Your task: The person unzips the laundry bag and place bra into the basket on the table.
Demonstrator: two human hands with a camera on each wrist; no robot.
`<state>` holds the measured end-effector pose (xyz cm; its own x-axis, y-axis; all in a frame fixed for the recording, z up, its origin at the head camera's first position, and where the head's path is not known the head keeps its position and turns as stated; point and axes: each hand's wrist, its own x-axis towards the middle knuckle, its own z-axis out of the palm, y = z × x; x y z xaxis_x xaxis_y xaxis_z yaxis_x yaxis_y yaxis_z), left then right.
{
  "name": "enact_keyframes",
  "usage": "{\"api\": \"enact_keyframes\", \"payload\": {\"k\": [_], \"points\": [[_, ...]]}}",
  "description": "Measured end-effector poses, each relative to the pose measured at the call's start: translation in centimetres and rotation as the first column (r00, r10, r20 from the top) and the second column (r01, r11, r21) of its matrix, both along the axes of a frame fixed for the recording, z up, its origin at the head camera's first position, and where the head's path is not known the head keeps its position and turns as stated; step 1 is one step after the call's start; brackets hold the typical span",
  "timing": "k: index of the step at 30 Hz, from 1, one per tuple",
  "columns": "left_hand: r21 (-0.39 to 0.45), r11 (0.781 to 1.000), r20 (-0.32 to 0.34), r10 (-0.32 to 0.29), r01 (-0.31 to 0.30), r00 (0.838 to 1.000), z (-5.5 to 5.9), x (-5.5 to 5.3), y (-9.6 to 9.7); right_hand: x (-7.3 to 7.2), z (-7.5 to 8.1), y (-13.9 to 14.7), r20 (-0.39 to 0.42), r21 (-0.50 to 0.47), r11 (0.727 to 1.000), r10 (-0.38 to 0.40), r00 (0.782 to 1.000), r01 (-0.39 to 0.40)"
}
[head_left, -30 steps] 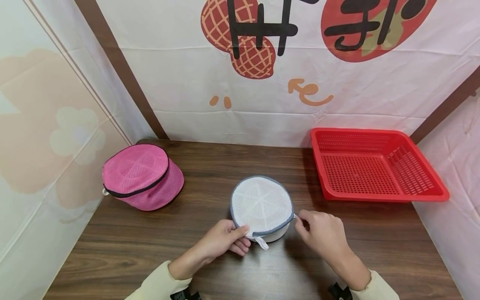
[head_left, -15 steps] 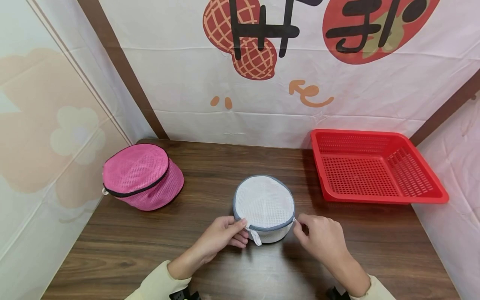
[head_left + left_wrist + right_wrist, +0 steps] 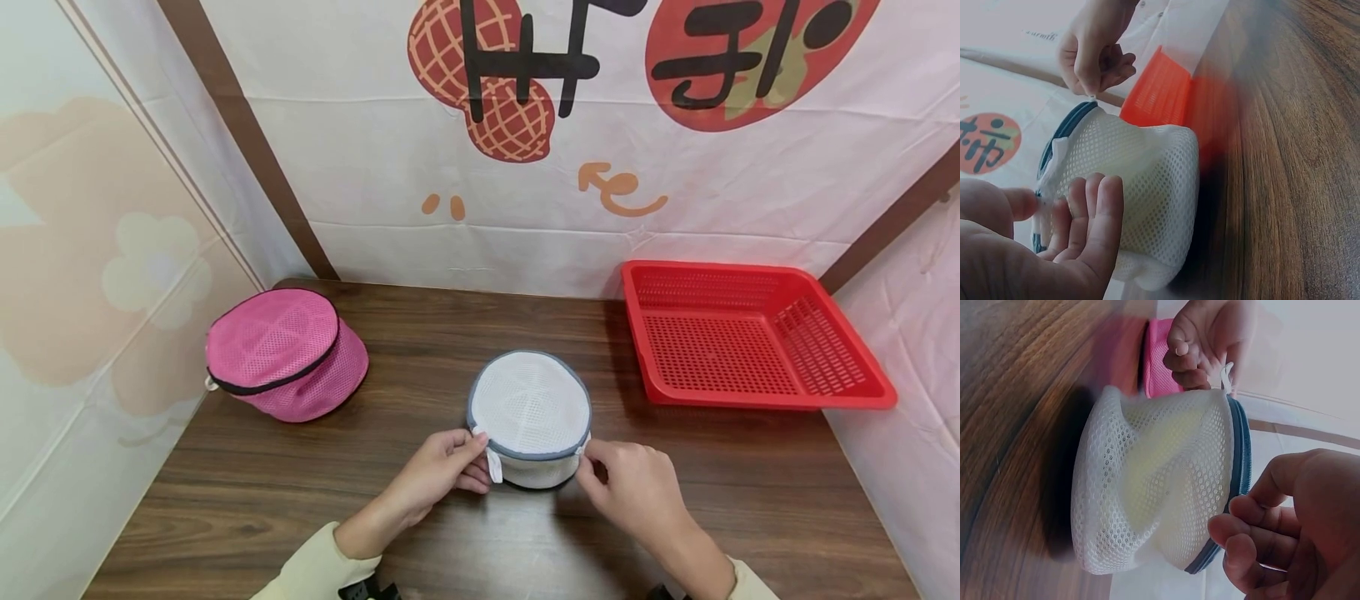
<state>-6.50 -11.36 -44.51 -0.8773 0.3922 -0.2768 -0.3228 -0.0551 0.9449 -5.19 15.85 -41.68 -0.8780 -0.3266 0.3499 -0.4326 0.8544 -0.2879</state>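
A round white mesh laundry bag [image 3: 531, 404] with a blue-grey zipper rim stands on the table between both hands. At its front left, my left hand [image 3: 442, 471] pinches the rim between thumb and fingers, beside a white fabric loop [image 3: 494, 467]. My right hand [image 3: 636, 485] pinches the small zipper pull at the right front of the rim; the fingertips mostly hide it. Through the mesh side in the right wrist view, something pale yellow [image 3: 1157, 456] shows inside the bag. Its lid lies flat across the top, and the zipper [image 3: 1242, 450] follows the edge.
A pink mesh bag [image 3: 273, 346] with black zipper trim sits at the left back of the wooden table [image 3: 420, 333]. At the right back is a red perforated basket [image 3: 772, 398]. A printed cloth backdrop [image 3: 360, 158] rises behind the table.
My right hand has shifted slightly left and towards me along the rim with the zipper pull. The white bag has turned and levelled a little, its loop swinging left. Pink bag and basket stay put.
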Motion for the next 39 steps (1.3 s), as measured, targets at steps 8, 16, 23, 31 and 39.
{"api": "enact_keyframes", "payload": {"k": [8,16,23,31,39], "points": [[-0.005,1.000,0.029,0.000,0.000,1.000,-0.1,0.0,0.0,0.5,0.1,-0.6,0.015,-0.025,0.999,0.032,0.999,-0.031],[0.010,1.000,0.035,-0.004,0.003,0.999,-0.1,0.0,0.3,0.6,0.0,-1.5,0.000,-0.031,0.997,0.066,0.998,-0.066],[0.016,0.999,0.024,-0.037,0.037,0.999,0.0,0.0,0.4,0.7,-0.1,-2.1,-0.019,-0.035,0.994,0.102,0.995,-0.102],[0.041,0.998,0.020,-0.046,0.045,0.999,0.2,0.1,0.9,0.8,0.0,-2.7,-0.040,-0.044,0.991,0.124,0.991,-0.126],[0.041,0.998,0.048,-0.052,0.050,0.998,0.4,0.1,1.7,0.8,0.1,-3.4,-0.016,-0.034,0.989,0.146,0.989,-0.147]]}}
